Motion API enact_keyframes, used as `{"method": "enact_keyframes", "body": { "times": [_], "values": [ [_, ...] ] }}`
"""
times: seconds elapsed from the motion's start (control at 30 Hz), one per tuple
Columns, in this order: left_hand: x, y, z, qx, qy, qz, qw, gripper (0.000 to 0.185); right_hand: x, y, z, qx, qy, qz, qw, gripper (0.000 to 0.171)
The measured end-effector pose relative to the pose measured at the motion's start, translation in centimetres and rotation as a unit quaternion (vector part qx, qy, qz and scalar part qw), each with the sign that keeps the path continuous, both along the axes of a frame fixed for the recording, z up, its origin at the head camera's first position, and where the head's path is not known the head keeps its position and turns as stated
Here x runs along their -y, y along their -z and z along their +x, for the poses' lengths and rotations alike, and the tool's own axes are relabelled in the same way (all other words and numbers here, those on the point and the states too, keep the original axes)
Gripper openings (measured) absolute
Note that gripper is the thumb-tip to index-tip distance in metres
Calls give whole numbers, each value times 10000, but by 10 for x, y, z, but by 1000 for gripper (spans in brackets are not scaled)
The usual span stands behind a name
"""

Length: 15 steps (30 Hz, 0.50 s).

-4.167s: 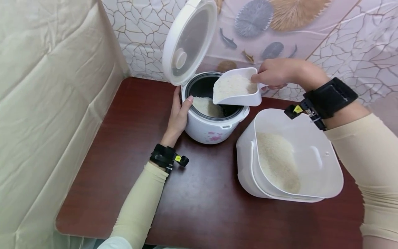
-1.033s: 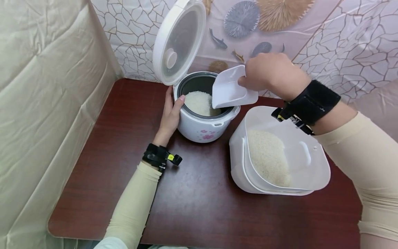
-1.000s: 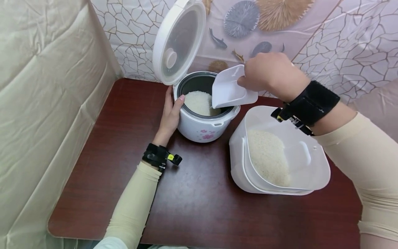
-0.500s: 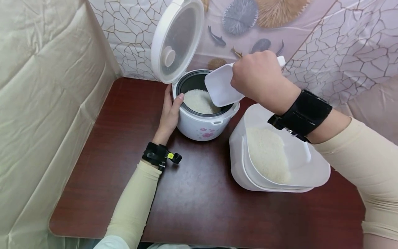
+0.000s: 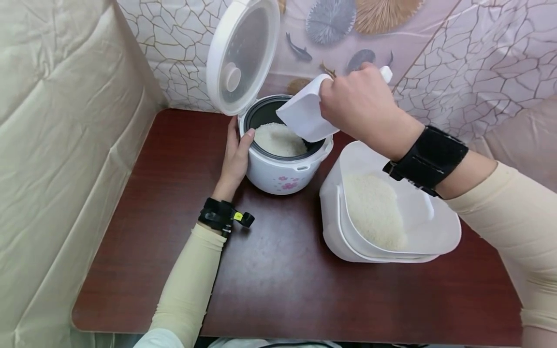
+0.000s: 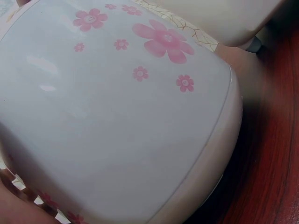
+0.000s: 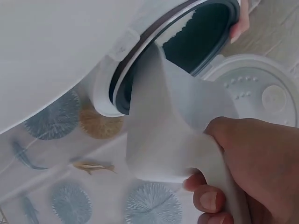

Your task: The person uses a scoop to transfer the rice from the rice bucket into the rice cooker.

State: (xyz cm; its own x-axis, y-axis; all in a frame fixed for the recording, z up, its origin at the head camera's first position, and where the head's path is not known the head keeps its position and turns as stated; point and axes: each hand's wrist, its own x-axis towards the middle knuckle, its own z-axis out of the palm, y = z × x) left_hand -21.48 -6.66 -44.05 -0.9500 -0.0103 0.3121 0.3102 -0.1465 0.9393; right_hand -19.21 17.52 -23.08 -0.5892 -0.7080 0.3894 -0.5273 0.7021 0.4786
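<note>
My right hand [image 5: 359, 99] grips the handle of a white plastic scoop [image 5: 304, 111], tilted with its mouth over the inner pot of a white rice cooker [image 5: 278, 176]. No rice shows in the scoop. A mound of white rice [image 5: 278, 139] lies in the dark pot. In the right wrist view the fingers curl round the handle, and the scoop [image 7: 154, 126] dips toward the pot's rim. My left hand [image 5: 235, 159] rests against the cooker's left side, fingers straight along the wall and thumb at the rim. The left wrist view shows the flowered wall [image 6: 117, 107] up close.
A large white bin [image 5: 335, 217] with rice [image 5: 374, 212] in it stands to the right of the cooker, under my right forearm. The cooker's lid [image 5: 248, 53] stands raised at the back left. Behind the brown table [image 5: 278, 290] hangs a patterned cloth [image 5: 470, 63].
Some 4 seconds ago the scoop was full and nearly level; now it is tipped and shows no rice. The pot's mound has grown. The left hand has stayed on the cooker.
</note>
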Motion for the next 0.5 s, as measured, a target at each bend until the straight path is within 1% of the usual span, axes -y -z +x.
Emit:
{"method": "enact_keyframes", "body": {
  "times": [0.13, 0.3, 0.4, 0.5],
  "values": [
    [-1, 0, 0, -8, -35, -5, 10000, 86, -4, -1, 1, 6, -194, 224, 9996, 40],
    [0, 2, -1, -23, -64, -75, 9999, 86, -8, -4, 3, 84, -172, 443, 9988, 48],
    [0, 3, -1, 16, -34, -97, 9999, 87, -10, -4, 6, 125, -205, 537, 9983, 48],
    [0, 3, 0, 55, -20, -95, 9999, 87, -13, -4, 7, 137, -291, 672, 9972, 44]
  ]
}}
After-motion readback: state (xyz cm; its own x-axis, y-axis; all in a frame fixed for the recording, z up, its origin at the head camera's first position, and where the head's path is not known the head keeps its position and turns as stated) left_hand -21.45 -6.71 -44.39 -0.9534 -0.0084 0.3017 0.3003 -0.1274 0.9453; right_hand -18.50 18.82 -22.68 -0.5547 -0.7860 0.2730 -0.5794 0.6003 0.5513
